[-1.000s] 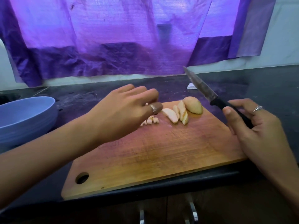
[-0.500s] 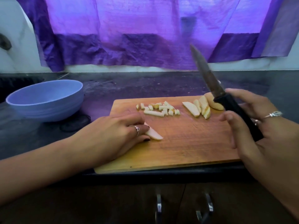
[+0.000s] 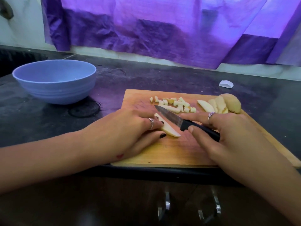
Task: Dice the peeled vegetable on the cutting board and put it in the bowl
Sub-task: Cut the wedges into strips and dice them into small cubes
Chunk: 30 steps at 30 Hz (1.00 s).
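the blue bowl stands on the dark tabletop, well apart to the left of the left fingers; its visible interior holds nothing. the wooden cutting board carries all the vegetable. the left hand lies palm down, its fingers curled onto a pale vegetable slice and pinning it to the board. the right hand grips the black handle of the knife, thumb on the near side, ringed finger stretched along the far side; the blade points left, tilted, its edge crossing the slice just beside the left fingertips. a pile of diced pieces lies just beyond the blade tip. uncut slices and a rounded end piece lie beyond the right fingers at the board's far right. a small white scrap rests farther back. purple cloth hangs on the wall behind. two metal handles show below the tabletop edge.
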### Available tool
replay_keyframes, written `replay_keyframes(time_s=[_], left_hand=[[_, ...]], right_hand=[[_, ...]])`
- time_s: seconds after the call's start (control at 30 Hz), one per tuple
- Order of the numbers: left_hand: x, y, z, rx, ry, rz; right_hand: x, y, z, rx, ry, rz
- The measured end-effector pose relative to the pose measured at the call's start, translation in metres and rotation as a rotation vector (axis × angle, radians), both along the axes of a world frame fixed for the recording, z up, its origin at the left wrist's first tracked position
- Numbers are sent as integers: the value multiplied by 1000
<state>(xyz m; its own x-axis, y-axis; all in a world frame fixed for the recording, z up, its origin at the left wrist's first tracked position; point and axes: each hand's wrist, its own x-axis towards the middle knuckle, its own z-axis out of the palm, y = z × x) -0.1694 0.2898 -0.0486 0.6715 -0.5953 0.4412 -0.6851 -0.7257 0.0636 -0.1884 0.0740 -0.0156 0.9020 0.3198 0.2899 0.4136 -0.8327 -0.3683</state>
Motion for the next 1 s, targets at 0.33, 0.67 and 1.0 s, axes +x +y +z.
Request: replay_keyframes(time_s=[0.33,0.67,1.0], left_hand=[[4,2,-2,-57,34,-33],[8,3,-2,-89,9,-39],[10,-13,-2,-83,-89,96]], right_hand=[[2,9,6,3,34,45],[15,20,20,-139,74,70],[6,22,17,-274,6,37]])
